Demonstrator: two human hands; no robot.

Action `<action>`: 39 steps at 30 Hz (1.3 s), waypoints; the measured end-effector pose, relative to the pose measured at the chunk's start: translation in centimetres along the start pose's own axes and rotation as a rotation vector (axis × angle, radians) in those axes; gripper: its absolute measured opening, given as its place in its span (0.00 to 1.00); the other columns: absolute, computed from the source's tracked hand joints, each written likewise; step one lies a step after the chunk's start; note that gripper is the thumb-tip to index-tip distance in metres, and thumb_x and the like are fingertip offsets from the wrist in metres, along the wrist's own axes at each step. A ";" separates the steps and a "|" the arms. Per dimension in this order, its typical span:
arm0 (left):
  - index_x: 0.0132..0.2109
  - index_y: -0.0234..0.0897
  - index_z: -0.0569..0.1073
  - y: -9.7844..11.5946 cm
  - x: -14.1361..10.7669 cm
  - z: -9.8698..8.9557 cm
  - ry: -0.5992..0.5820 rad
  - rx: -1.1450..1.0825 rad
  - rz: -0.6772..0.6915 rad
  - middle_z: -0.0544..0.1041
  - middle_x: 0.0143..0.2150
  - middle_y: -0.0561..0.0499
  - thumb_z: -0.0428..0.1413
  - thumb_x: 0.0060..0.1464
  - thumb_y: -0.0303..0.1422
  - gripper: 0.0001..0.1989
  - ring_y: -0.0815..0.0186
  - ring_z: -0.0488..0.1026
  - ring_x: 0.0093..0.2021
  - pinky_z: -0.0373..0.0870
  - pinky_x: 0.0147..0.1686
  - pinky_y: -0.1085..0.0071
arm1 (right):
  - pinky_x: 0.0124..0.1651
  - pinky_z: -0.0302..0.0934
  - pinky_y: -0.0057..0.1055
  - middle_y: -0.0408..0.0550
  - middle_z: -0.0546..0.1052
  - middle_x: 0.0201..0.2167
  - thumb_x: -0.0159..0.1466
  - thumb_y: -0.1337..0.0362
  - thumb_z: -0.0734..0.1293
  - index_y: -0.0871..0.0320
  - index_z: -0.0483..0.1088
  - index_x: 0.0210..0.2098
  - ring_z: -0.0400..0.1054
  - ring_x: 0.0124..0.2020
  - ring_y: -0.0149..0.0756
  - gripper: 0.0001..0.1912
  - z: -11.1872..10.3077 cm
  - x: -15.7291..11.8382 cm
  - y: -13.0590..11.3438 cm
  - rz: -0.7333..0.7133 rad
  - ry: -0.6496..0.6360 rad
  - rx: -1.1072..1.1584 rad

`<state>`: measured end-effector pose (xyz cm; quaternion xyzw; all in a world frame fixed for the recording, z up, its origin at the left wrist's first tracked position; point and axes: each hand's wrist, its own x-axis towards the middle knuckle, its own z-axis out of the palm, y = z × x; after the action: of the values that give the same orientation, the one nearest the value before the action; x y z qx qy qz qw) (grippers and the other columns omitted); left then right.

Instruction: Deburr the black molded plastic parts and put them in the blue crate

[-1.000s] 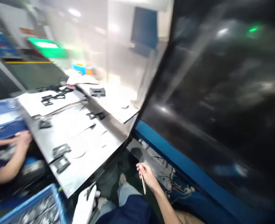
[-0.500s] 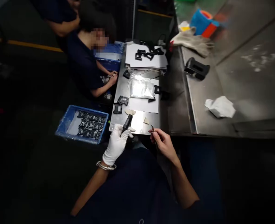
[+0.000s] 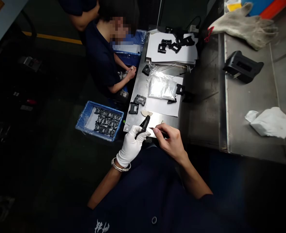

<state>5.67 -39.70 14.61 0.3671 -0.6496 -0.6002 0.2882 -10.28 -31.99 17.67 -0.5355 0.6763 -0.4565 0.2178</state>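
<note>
My left hand [image 3: 130, 147], in a white glove, is closed around a black plastic part [image 3: 145, 123], held tilted above the table's near edge. Bare fingers of my right hand [image 3: 172, 142] pinch a thin, dark knife-like blade [image 3: 152, 128]. Its tip points left and is close to the black part; whether they touch I cannot tell. Just beyond the left hand, a pale rounded piece [image 3: 146, 113] lies on the metal table [image 3: 139, 84]. Black plastic frames [image 3: 133, 108] and a clear plastic packet [image 3: 162, 88] on white paper are further back.
A blue bin [image 3: 82, 124] with rows of bagged black parts stands at left. At right, a metal bench [image 3: 244, 97] carries a work glove [image 3: 248, 27], a larger black plastic part [image 3: 243, 66] and a crumpled white cloth [image 3: 270, 123]. A co-worker [image 3: 101, 58] sits across the table's left side.
My right hand has moved left with the blade, toward the black part in my left hand. The camera view has shifted, so the table and bench appear closer.
</note>
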 end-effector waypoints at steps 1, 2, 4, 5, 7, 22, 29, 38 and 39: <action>0.42 0.38 0.71 0.0 0.2 -0.2 -0.008 -0.020 -0.004 0.78 0.38 0.49 0.56 0.62 0.39 0.09 0.65 0.76 0.35 0.73 0.39 0.67 | 0.35 0.60 0.25 0.45 0.76 0.30 0.69 0.61 0.64 0.59 0.71 0.35 0.68 0.30 0.29 0.09 0.1 0.2 -0.1 0.009 0.009 0.003; 0.41 0.38 0.71 0.1 0.3 -0.4 -0.017 -0.033 -0.004 0.78 0.38 0.49 0.56 0.63 0.39 0.09 0.66 0.75 0.34 0.72 0.38 0.68 | 0.35 0.60 0.25 0.44 0.75 0.30 0.69 0.61 0.64 0.59 0.71 0.35 0.68 0.30 0.29 0.09 0.2 0.3 -0.1 0.023 0.021 0.006; 0.41 0.38 0.71 0.2 0.7 -0.9 -0.035 -0.038 0.001 0.78 0.38 0.50 0.56 0.62 0.39 0.08 0.68 0.73 0.32 0.72 0.37 0.69 | 0.35 0.60 0.26 0.44 0.75 0.29 0.69 0.60 0.64 0.59 0.71 0.34 0.67 0.29 0.29 0.10 0.3 0.4 -0.2 0.058 0.045 0.005; 0.41 0.37 0.71 0.2 0.9 -1.1 -0.043 -0.031 0.002 0.78 0.38 0.50 0.56 0.62 0.39 0.09 0.68 0.73 0.32 0.72 0.37 0.69 | 0.35 0.60 0.26 0.44 0.75 0.29 0.69 0.59 0.64 0.58 0.71 0.34 0.67 0.29 0.29 0.11 0.4 0.4 -0.2 0.074 0.054 0.001; 0.41 0.37 0.71 0.2 1.2 -1.4 -0.064 -0.018 0.007 0.78 0.38 0.49 0.57 0.61 0.39 0.09 0.67 0.74 0.33 0.72 0.37 0.69 | 0.34 0.59 0.27 0.44 0.75 0.29 0.69 0.59 0.64 0.58 0.71 0.34 0.67 0.28 0.29 0.11 0.5 0.3 -0.3 0.097 0.066 -0.005; 0.39 0.37 0.74 -0.7 3.3 -1.7 -0.099 0.322 0.373 0.78 0.35 0.51 0.60 0.59 0.34 0.05 0.66 0.76 0.36 0.72 0.38 0.69 | 0.31 0.57 0.26 0.43 0.75 0.25 0.67 0.59 0.67 0.58 0.70 0.30 0.67 0.25 0.28 0.11 2.0 -1.0 -1.2 0.032 0.247 -0.327; 0.40 0.37 0.75 -0.7 3.7 -1.9 -0.141 0.317 0.375 0.79 0.36 0.51 0.59 0.60 0.34 0.05 0.66 0.77 0.37 0.73 0.39 0.69 | 0.31 0.56 0.27 0.43 0.76 0.25 0.67 0.58 0.66 0.58 0.70 0.30 0.67 0.25 0.28 0.12 2.5 -0.7 -1.0 0.042 0.245 -0.374; 0.40 0.37 0.74 -0.8 4.2 -2.3 -0.128 0.339 0.408 0.78 0.36 0.51 0.59 0.60 0.32 0.04 0.66 0.77 0.37 0.72 0.39 0.69 | 0.29 0.54 0.27 0.42 0.76 0.25 0.67 0.58 0.67 0.58 0.70 0.29 0.67 0.25 0.27 0.12 2.8 -0.1 -0.8 0.039 0.264 -0.410; 0.40 0.37 0.73 -0.8 4.2 -2.3 -0.129 0.343 0.411 0.78 0.36 0.51 0.59 0.60 0.33 0.04 0.66 0.77 0.37 0.72 0.39 0.69 | 0.29 0.54 0.27 0.42 0.76 0.25 0.67 0.58 0.67 0.58 0.70 0.29 0.67 0.24 0.26 0.13 2.8 0.0 -0.8 0.033 0.274 -0.419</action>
<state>5.28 -44.45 13.82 0.2321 -0.8195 -0.4327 0.2955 -7.68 -33.07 16.95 -0.4910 0.7881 -0.3710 0.0155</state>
